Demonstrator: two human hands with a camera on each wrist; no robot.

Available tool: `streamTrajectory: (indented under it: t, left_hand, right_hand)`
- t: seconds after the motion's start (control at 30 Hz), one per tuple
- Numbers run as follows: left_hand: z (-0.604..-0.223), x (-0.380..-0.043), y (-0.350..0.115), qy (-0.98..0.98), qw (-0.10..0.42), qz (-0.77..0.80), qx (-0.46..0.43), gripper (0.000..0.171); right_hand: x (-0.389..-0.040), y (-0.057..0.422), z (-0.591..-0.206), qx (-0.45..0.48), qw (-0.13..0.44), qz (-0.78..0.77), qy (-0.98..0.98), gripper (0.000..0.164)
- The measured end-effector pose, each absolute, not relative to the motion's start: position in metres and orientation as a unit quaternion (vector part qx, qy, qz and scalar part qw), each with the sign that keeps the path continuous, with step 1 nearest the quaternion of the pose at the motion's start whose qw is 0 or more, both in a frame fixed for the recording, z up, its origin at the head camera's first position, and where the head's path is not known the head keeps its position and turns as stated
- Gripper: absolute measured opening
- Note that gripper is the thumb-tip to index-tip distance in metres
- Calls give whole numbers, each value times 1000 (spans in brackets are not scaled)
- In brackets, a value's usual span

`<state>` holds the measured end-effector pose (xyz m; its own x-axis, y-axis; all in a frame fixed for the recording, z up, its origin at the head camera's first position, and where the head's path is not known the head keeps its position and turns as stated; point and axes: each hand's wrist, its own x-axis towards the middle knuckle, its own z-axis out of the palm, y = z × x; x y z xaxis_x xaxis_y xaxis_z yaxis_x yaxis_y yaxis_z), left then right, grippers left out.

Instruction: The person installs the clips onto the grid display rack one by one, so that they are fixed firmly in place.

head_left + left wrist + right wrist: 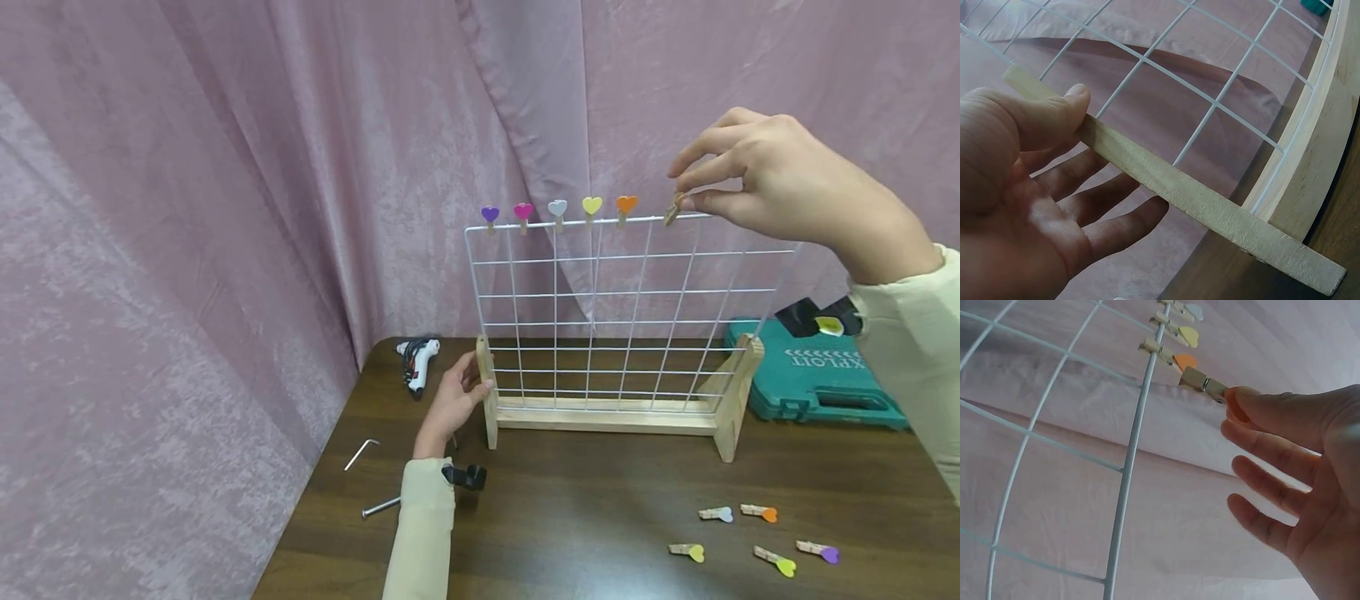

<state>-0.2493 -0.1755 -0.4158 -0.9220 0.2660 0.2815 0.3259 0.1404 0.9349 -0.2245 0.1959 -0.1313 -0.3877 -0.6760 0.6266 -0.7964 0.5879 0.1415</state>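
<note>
My right hand pinches a small wooden clothespin between thumb and forefinger, its orange end partly hidden by the fingers. In the right wrist view the clothespin looks apart from the top wire of the white wire grid. Along that wire stand clothespins with purple, pink, white, yellow and orange hearts. Low on the left, my left hand holds the wooden end post of the grid's stand, thumb on one side, fingers on the other.
Several loose heart clothespins, one of them orange, lie at the table's front right. Behind the stand's right side is a green case. A white glue gun, a hex key and a bolt lie left.
</note>
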Motion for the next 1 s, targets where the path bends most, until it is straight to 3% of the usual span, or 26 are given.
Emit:
streamTrajectory:
  t: [0.27,0.5,1.0]
  left_hand:
    - [-419,-248,-172,-751,35,-625,-211,48]
    - [-419,-246,-172,-751,34,-624,-213,48]
    - [-418,-248,-174,-745,27,-630,-217,47]
  right_hand:
    - [-239,195,-126,468,312,71,-824,14]
    - [-242,193,-126,453,271,72,-846,16]
    - [-253,193,-125,437,247,96,-859,19]
